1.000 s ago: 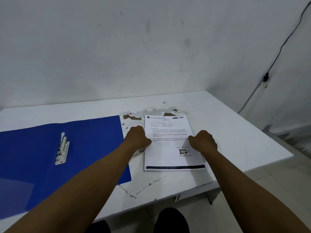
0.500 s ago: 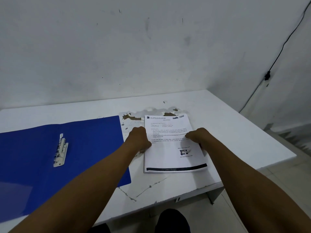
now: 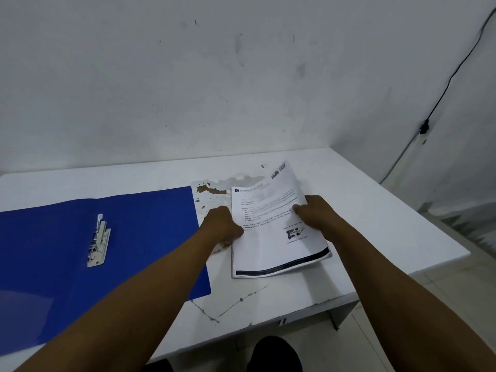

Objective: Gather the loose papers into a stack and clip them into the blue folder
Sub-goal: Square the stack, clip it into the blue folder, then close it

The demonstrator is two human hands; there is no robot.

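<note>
A stack of printed white papers [image 3: 268, 245] lies on the white table, right of centre. My left hand [image 3: 221, 226] grips its left edge. My right hand [image 3: 314, 210] grips the right edge and raises that side, so the far right corner tilts up off the table and looks blurred. The blue folder [image 3: 147, 226] lies open and flat to the left, with its metal clip [image 3: 98, 241] on the inner face. The left forearm crosses the folder's near right corner.
The white table [image 3: 389, 224] has chipped, peeling patches near the papers and cracks by the front edge. A wall stands close behind. A black cable [image 3: 440, 98] runs down the right wall. The table's right edge drops to a tiled floor.
My right hand shifted from resting on the sheet to gripping its right edge and lifted that side; the papers' far right corner rose and the stack turned slightly. The left hand stayed put.
</note>
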